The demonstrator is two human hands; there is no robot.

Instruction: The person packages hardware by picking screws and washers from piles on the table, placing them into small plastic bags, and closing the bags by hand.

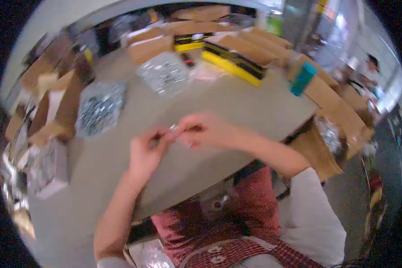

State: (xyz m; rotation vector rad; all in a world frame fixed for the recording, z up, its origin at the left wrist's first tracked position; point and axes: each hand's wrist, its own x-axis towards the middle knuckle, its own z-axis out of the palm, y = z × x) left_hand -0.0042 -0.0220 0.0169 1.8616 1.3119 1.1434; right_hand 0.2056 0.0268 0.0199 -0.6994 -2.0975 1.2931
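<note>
Over the middle of the grey table, my two hands meet with their fingertips close together. My left hand is closed in a pinch on a small shiny piece, too blurred to name. From the other side my right hand is closed too, its fingers pinched at the same small piece. Beyond the hands lies a clear plastic bag of small metal parts. Another bag of darker metal parts rests to the left.
Cardboard boxes line the back, with a yellow and black box beside them. A teal container stands at the right, near an open carton. At the left edge sits a white box. A person is far right.
</note>
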